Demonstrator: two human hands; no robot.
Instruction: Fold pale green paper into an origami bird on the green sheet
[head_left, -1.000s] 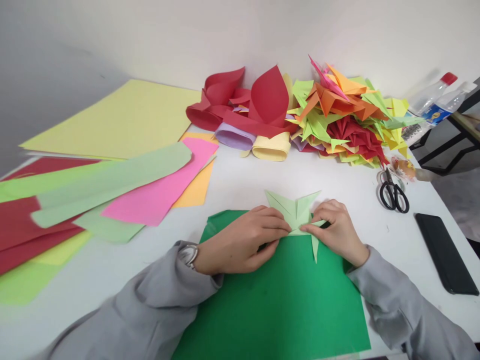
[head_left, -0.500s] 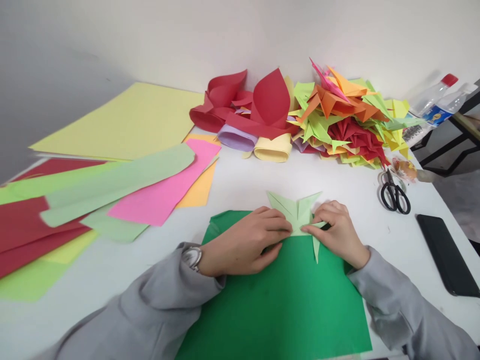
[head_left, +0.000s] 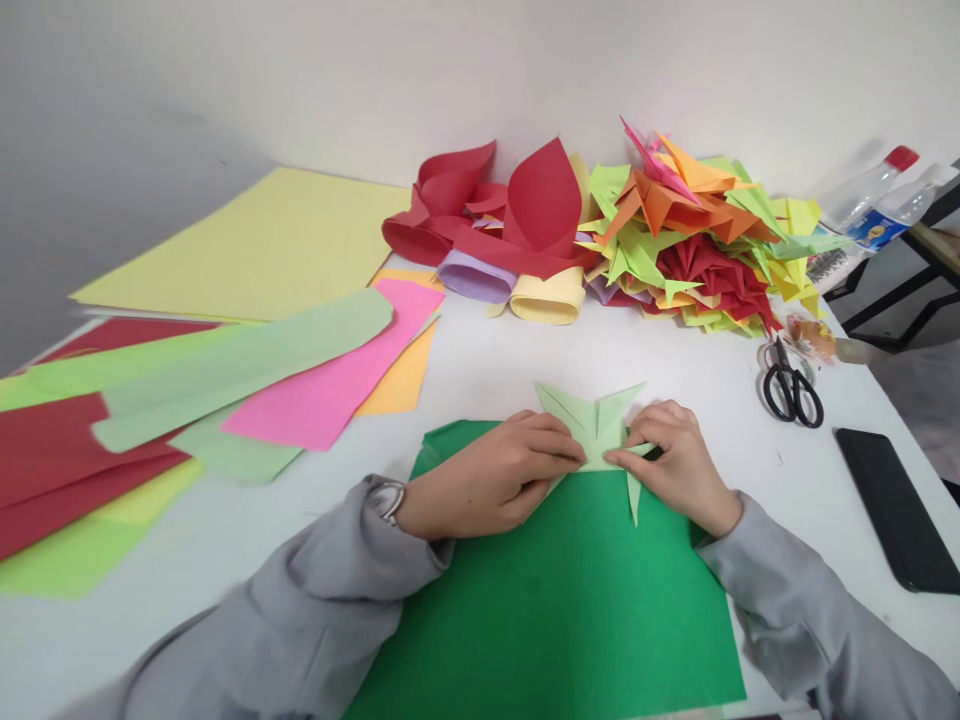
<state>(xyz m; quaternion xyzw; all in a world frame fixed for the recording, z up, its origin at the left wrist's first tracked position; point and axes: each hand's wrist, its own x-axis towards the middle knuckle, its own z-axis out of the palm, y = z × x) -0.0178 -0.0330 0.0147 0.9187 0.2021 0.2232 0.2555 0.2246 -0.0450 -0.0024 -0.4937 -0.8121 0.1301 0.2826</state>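
Folded paper (head_left: pixel 598 432): pale green, over the far edge of your green sheet (head_left: pixel 570 600), two points facing away.
Left hand (head_left: pixel 495 478): your fingers lie together, tips on its left side (whether they pinch it, I cannot tell).
Right hand (head_left: pixel 676 462): your thumb and forefinger nearly meet, pinching its right flap.
Scissors (head_left: pixel 784 374): to your right, beyond the black phone (head_left: pixel 896 510).

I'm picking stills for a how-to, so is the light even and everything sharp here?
Head view, light: wall darker toward the left, green sheet unevenly bright; head view, sharpness: folded paper clear enough to show creases, blue bottle label too soft to read.
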